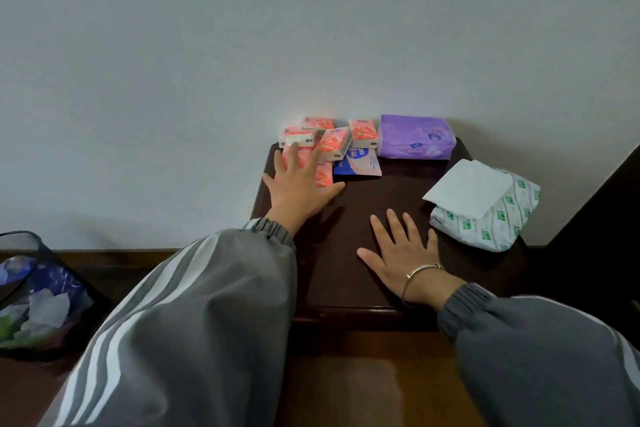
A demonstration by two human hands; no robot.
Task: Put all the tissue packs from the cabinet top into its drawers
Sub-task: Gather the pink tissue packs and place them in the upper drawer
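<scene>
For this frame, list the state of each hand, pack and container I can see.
Left hand: open, fingers spread on the pink packs.
Right hand: open, flat on the cabinet top.
Purple pack: lying flat by the wall.
Blue pack: flat, partly under a pink pack.
Green-printed pack: open, tissue sticking out.
Bin: holds waste.

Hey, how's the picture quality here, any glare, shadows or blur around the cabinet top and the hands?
Head view: dim, cool, even light, with no hard glare and only a soft sheen on the dark cabinet top. Head view: a soft shadow falls beside the left hand; the right hand is sharp. Head view: the wide lens swells the sleeves, and print on the pink tissue packs is too soft to read.
</scene>
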